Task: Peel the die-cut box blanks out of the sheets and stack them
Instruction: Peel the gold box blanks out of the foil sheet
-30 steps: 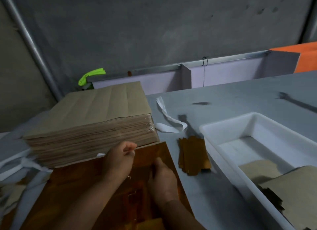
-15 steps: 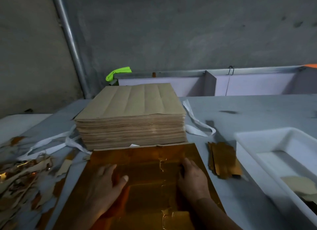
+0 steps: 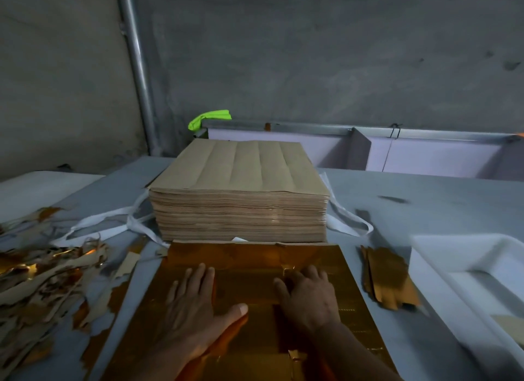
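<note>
I find the grey table (image 3: 442, 204) carrying a tall stack of brown sheets (image 3: 238, 182) at its far middle. Butted against the stack's near face is the gold foil sheet (image 3: 252, 255) now being worked, and its long axis appears to run from me toward the stack. A white tray (image 3: 442, 255) stands at the right. Between the tray and the sheet, just beside the sheet's right edge, lies the pile of peeled gold blanks (image 3: 388, 278). The left hand (image 3: 195, 304) lies flat on the sheet's left half, fingers straight, pressing it down. The right hand (image 3: 307, 294) sits on the right half with its fingers bent over a lifted die-cut tab (image 3: 287, 268). Whether it pinches that tab I cannot tell (the fingertips hide the contact). In my judgement the right hand is the nearer one for peeling rightward to the pile.
</note>
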Motion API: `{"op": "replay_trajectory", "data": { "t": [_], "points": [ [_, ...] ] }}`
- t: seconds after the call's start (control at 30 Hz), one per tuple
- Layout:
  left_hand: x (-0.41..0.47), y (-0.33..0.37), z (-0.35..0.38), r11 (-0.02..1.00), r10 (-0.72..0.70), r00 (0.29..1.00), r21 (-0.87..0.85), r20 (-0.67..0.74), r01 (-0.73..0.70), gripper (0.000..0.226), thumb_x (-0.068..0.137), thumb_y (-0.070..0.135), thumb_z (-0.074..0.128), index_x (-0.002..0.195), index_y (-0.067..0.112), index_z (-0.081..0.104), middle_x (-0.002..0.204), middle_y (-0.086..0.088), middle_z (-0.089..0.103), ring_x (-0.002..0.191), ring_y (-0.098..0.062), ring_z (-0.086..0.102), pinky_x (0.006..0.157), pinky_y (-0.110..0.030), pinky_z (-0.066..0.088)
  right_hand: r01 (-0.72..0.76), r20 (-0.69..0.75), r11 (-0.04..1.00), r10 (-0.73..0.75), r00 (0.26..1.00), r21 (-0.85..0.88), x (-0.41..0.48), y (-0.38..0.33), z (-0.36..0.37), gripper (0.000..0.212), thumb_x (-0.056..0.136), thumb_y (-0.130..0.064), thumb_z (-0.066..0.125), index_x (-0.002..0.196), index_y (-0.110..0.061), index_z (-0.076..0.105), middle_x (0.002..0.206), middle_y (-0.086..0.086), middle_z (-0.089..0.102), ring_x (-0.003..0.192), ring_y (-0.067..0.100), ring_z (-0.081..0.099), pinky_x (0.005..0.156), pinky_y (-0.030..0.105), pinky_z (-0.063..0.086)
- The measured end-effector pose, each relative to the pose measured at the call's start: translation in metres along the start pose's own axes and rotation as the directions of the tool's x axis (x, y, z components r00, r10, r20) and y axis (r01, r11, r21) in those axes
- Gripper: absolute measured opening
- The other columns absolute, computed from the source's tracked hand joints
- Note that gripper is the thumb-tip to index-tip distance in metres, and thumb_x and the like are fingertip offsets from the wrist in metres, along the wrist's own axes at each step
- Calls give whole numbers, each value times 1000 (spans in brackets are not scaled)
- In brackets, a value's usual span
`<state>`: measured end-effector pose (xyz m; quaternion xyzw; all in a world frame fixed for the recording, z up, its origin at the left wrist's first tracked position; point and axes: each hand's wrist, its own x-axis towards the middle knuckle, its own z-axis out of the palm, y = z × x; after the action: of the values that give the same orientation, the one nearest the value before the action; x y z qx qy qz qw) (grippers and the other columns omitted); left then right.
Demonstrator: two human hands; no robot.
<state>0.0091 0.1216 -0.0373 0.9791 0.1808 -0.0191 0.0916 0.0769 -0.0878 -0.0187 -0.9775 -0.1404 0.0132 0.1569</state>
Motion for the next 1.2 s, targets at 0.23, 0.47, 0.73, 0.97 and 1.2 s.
{"op": "replay_trajectory", "data": {
  "t": [0.23,0.47,0.73,0.97,1.2],
  "points": [
    [2,0,4,999,40,999,23,30,-41,138,40,106,6,151,28,-16,161,8,-18,146,-15,-19,115,-39,-11,-48,-43,981,57,997,190,2,-9,5,43,96,-60,43,129,-35,54,130,-5,49,127,17,39,106,38,35],
    [2,-3,7,998,59,998,9,0,-59,137,41,106,5,152,28,-16,161,7,-17,146,-15,-19,116,-40,-10,-32,-15,855,46,999,517,3,-13,-1,24,99,-42,52,123,-42,52,109,-9,56,98,13,63,76,30,58],
    [2,-4,10,998,55,998,-13,-2,-55,136,42,106,7,151,29,-17,161,8,-17,146,-14,-20,116,-40,-12,-69,56,610,41,998,789,-5,-17,-3,32,97,-28,60,120,-46,47,103,-4,58,81,21,69,66,33,62],
    [1,-5,9,996,83,997,12,-2,-83,136,43,107,6,151,29,-17,160,9,-18,146,-15,-20,116,-41,-11,-174,132,562,115,985,809,-6,-16,-5,36,94,-36,63,128,-27,54,114,3,62,97,21,66,87,45,59],
    [0,-5,9,994,95,995,61,11,-96,136,42,106,4,152,29,-14,160,8,-19,145,-17,-22,115,-43,-12,-119,72,617,101,992,778,-8,-15,1,15,95,-35,62,93,-20,63,91,6,70,82,24,70,78,47,61]
  ]
}}
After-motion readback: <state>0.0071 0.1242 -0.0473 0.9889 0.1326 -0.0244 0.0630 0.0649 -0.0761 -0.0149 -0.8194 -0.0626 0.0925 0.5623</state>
